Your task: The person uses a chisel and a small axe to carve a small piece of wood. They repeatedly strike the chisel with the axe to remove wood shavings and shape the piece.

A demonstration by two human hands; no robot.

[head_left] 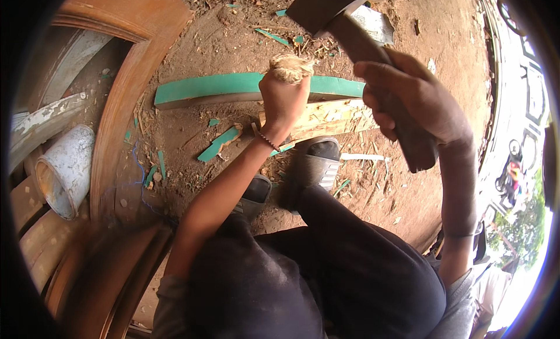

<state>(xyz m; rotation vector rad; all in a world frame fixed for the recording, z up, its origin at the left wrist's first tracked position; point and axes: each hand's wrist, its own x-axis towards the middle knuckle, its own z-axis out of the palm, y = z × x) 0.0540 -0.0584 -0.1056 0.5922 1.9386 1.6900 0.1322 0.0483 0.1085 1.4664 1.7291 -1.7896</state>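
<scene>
Chopping is in hand: your left hand [284, 100] grips the frayed stake [291, 68] upright, your right hand [411, 103] clenches the raised blade [350, 30]. Next, aim clear of fingers.

A pale wooden stake [290, 68], its top end frayed and splintered into a fibrous tuft, stands upright in the closed left hand [284, 103], which wraps around it just under the frayed top. A dark, worn hatchet [373, 59] is raised at a slant in the right hand [408, 100], which is clenched about its thick wooden handle; the broad dark blade sits at the upper end, above and to the right of the stake's top, not touching it
</scene>
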